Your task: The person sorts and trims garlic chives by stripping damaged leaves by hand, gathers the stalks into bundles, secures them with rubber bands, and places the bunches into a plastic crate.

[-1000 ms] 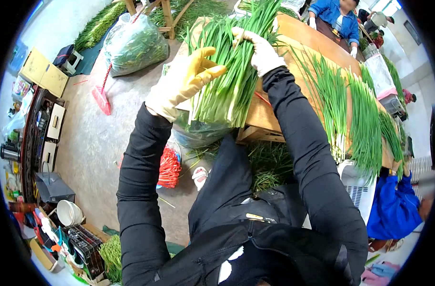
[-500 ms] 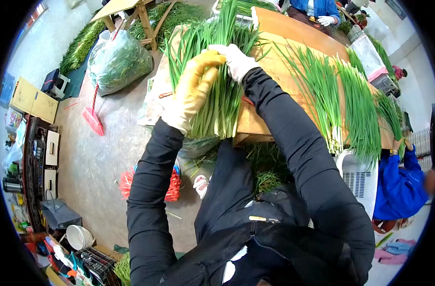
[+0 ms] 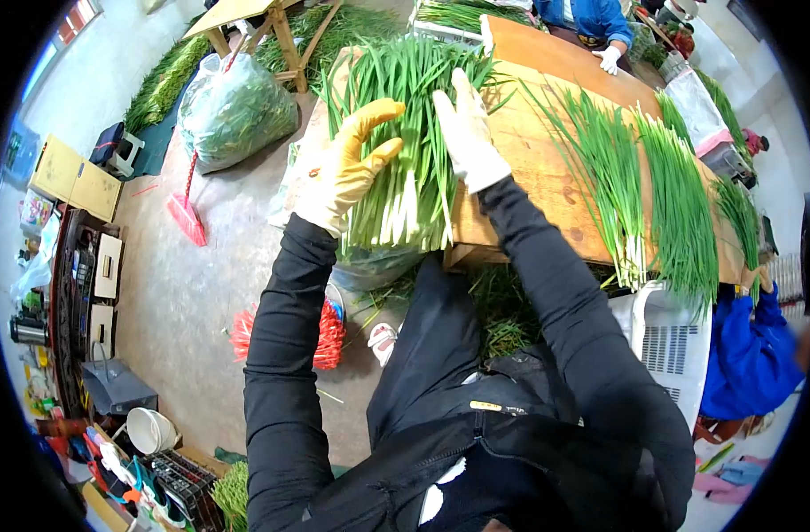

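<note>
A thick pile of long green leafy stalks (image 3: 400, 168) lies at the near left end of the wooden table (image 3: 529, 177), pale ends toward me. My left hand (image 3: 356, 164), in a yellow-stained glove, is at the pile's left side with thumb and fingers apart. On the right side of the pile, my right hand (image 3: 465, 133) in a white glove has its fingers extended and spread from the thumb. Neither hand is closed round any stalks. More bundles (image 3: 680, 204) lie side by side along the table's right part.
A full plastic bag (image 3: 236, 111) and a pink broom (image 3: 187, 219) are on the floor at left. Red strands (image 3: 329, 337) lie by my left forearm. A white crate (image 3: 675, 341) stands at right. Two co-workers (image 3: 751, 355) are at the table's far side and right end.
Both hands gripped or closed over stalks earlier; now they have parted to either side of the pile, fingers spread. The raised stalks now lie down on the pile.
</note>
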A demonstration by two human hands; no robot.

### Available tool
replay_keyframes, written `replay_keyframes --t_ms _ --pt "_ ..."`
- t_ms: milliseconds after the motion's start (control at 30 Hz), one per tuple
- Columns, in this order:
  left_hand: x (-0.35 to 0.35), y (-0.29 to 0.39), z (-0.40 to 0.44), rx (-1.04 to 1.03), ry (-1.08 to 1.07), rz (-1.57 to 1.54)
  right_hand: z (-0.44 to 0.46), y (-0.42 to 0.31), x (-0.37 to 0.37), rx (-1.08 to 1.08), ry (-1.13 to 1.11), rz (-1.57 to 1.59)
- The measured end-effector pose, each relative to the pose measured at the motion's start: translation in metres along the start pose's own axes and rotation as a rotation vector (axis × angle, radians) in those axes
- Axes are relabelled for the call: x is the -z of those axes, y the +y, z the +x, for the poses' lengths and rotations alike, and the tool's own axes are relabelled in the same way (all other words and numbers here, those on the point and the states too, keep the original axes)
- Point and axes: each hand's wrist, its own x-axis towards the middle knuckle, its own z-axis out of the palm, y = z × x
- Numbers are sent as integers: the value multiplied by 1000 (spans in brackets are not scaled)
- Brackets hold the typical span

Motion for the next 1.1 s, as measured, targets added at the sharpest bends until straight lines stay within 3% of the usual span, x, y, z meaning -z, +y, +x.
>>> replay_keyframes --t_ms 67,133,167,267,400,467,533,600,667,733,767,800,867,900,933,1100 --pt "-14 -1 3 -55 6 -39 -28 -7 12 105 103 145" --pt "-23 16 8 -92 -117 269 -54 -23 13 24 147 216" --pt "-29 16 12 -109 -174 404 -66 -32 10 -93 135 425" --pt "-44 25 13 -102 -331 894 -100 -36 4 -129 120 370" --pt "-50 31 22 -140 -480 875 -120 -61 6 -301 101 821" --pt "-44 27 26 -109 -530 715 -111 -64 14 -487 -33 743" --pt "-43 25 26 -193 -538 978 -107 -66 15 -458 -78 606" --pt "-38 21 23 -111 -538 1041 -112 -47 2 -246 -47 412" --pt "-32 5 13 -65 -522 1045 -104 -37 27 -334 -418 325" --pt "-30 10 12 -61 -550 1037 -95 -15 41 -122 -316 317" --pt "-34 13 13 -38 -558 1010 -84 -2 48 -215 -285 380" --pt "-37 14 14 -10 -564 1003 -63 -7 66 -275 -246 246" --pt "-38 15 15 2 -564 987 -25 4 70 -273 -129 320" --pt "-38 15 14 4 -551 970 -3 15 69 -146 -149 71" --pt "-38 16 13 5 -537 946 14 22 64 -83 -108 26" --pt "-37 16 13 22 -528 911 51 26 33 -216 -432 -202"
